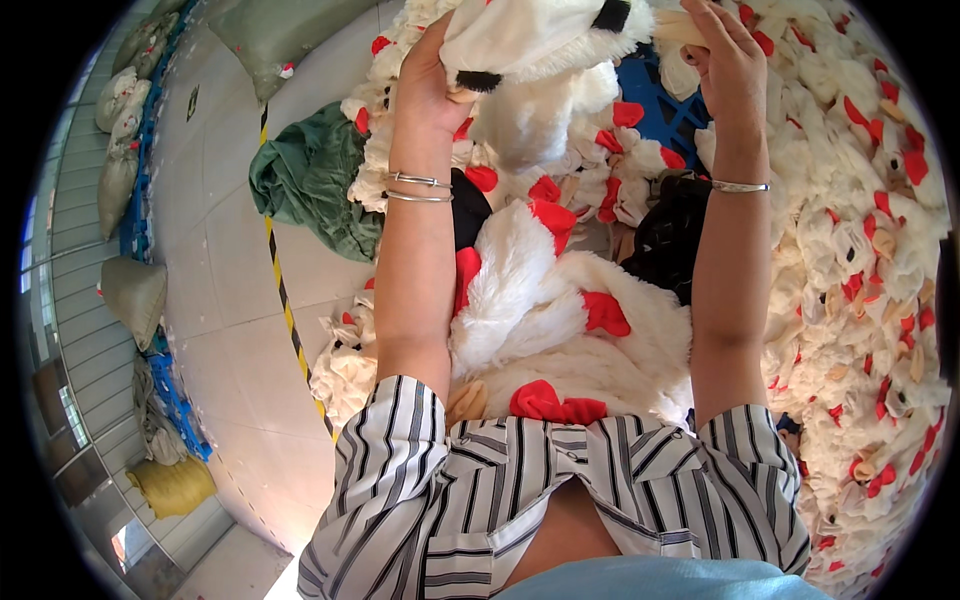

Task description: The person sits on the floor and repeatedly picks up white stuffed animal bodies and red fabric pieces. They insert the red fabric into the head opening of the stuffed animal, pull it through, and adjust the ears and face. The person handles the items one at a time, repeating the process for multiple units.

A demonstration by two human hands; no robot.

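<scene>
My left hand (428, 80) grips the near left edge of a white plush skin (545, 45), held up at the top of the view. This unstuffed plush piece has a smooth cloth face, a furry rim and two black patches. Across from it, my right hand (728, 62) pinches a cream cloth tab that stretches out from the skin's right side. The skin's far part is cut off by the top of the view. Over my lap lie more white furry plush skins (510, 290) with red cloth pieces (540, 402).
A large heap of white and red plush skins (840, 260) fills the right side. Blue plastic grating (655, 105) shows beneath part of it. On the left, a green sack (315, 180) lies by a black-and-yellow floor stripe (283, 290). Stuffed sacks (133, 295) line the far left.
</scene>
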